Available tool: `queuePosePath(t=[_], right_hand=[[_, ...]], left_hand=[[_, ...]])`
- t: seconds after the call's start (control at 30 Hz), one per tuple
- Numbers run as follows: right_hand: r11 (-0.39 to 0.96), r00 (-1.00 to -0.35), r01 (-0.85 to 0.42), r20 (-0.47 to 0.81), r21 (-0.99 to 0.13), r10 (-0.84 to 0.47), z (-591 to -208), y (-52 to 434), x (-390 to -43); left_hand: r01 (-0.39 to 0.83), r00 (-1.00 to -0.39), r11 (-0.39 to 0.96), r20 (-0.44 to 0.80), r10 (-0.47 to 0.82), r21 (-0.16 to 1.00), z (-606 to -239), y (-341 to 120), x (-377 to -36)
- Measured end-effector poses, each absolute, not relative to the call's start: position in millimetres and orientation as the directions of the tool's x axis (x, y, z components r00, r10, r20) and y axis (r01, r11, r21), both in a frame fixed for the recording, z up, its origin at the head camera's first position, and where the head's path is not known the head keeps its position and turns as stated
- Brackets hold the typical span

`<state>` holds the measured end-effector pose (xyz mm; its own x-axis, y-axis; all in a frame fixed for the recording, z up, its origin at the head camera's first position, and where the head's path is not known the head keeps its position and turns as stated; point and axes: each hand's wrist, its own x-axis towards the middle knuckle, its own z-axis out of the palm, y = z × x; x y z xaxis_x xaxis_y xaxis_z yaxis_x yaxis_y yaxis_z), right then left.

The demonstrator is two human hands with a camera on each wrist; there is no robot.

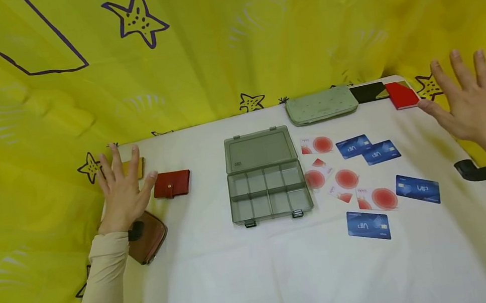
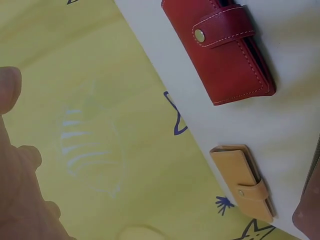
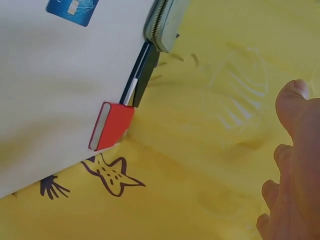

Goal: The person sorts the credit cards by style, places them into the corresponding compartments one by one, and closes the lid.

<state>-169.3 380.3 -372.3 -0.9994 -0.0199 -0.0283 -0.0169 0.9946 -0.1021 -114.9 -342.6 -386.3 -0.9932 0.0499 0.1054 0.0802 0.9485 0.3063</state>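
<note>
At the desk's [image 1: 259, 281] left edge, the left hand [image 1: 122, 189] hovers with fingers spread, holding nothing, nearest a red leather wallet [image 1: 172, 184] with white stitching and a snap tab, its long axis lying left to right. Behind the fingers sits a tan wallet [image 2: 245, 182]. Far right, the right hand [image 1: 468, 96] is likewise spread, empty, near a red card holder [image 1: 402, 94]. Blue cards [image 1: 368, 225] seem to read "VIP".

White table [image 1: 259, 281] holds an open organizer box [image 1: 266, 176] midway between both hands. Loose cards [image 1: 362, 177] lie toward the right hand [image 1: 474, 103]; red wallet [image 1: 172, 184] sits just beside the left hand [image 1: 122, 191].
</note>
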Motion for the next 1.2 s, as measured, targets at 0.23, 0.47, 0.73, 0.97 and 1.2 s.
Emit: queuePosePath(t=[0.23,0.47,0.73,0.97,1.2], right_hand=[[0.995,-0.997,-0.055,-0.058,-0.081,-0.059,-382,379,-175],[0.958,-0.978,-0.176,-0.072,-0.227,-0.197,-407,377,-187],[0.841,-0.906,-0.267,-0.173,-0.470,-0.385,-464,353,-197],[0.850,-0.911,-0.213,-0.216,-0.482,-0.351,-476,329,-200],[0.856,-0.915,-0.208,-0.215,-0.474,-0.342,-467,328,-208]], left_hand=[[0.085,-0.994,0.945,0.091,0.059,0.314,-396,-340,-119],[0.118,-0.990,0.924,0.111,0.083,0.363,-408,-336,-121],[0.170,-0.983,0.904,0.004,0.183,0.391,-443,-295,-115],[0.242,-0.907,0.820,-0.181,0.381,0.518,-473,-236,-84],[0.160,-0.875,0.660,-0.203,0.439,0.734,-487,-194,-73]])
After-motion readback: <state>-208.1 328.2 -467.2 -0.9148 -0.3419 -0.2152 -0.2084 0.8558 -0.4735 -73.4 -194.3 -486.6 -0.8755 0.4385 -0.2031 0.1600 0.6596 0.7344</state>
